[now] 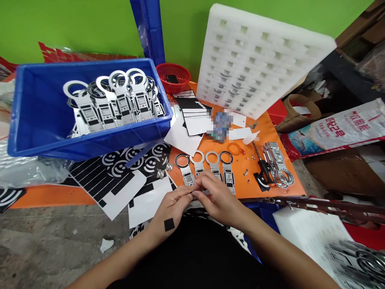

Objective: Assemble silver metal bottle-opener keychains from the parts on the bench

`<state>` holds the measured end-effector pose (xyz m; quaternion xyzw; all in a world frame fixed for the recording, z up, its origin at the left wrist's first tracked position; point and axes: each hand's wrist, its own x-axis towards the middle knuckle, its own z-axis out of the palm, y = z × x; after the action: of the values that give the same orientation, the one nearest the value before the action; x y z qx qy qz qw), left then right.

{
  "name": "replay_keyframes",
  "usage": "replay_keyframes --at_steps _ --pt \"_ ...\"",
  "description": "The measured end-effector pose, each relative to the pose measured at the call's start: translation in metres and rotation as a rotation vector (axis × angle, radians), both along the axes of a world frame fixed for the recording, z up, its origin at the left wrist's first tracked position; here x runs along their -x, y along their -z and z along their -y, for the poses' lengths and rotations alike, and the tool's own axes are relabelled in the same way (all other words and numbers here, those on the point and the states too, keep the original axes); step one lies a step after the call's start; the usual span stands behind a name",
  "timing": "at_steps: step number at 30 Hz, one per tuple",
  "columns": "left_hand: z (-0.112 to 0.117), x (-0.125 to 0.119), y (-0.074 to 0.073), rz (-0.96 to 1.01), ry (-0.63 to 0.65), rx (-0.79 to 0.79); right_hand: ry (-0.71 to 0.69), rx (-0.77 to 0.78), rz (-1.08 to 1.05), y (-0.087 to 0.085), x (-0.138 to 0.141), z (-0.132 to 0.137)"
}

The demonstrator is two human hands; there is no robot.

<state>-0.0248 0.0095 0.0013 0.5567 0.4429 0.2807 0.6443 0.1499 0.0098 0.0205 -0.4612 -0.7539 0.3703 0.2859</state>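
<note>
My left hand point(173, 204) and my right hand point(218, 198) meet at the near edge of the orange board point(255, 136). Both pinch a small metal piece point(200, 194) between their fingertips. A black square sticker point(169, 224) sits on the back of my left hand. Just beyond my fingers lies a row of several metal ring-headed plates point(207, 166). To the left lie black-and-white sticker sheets point(126, 172).
A blue bin point(39, 120) at the left holds several more metal plates. A white foam tray point(255, 56) leans at the back, beside a red basket point(173, 76). A screwdriver point(261, 160) and stacked plates point(278, 164) lie at right. A white foam block point(309, 233) sits at lower right.
</note>
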Motion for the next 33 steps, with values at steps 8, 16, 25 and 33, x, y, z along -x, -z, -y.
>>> replay_keyframes --at_steps 8,16,25,33 --pt "0.001 0.002 0.001 0.199 -0.101 0.26 -0.025 -0.274 0.111 0.006 0.008 0.003" --pt "0.002 0.0 0.001 0.327 -0.129 0.355 -0.002 -0.358 0.108 0.015 0.008 0.004" --pt "0.0 0.005 -0.003 0.012 -0.077 0.135 -0.001 -0.011 -0.077 0.008 0.003 -0.003" --pt "-0.001 0.002 -0.01 -0.083 -0.121 0.014 -0.052 -0.072 -0.083 0.001 0.01 0.006"
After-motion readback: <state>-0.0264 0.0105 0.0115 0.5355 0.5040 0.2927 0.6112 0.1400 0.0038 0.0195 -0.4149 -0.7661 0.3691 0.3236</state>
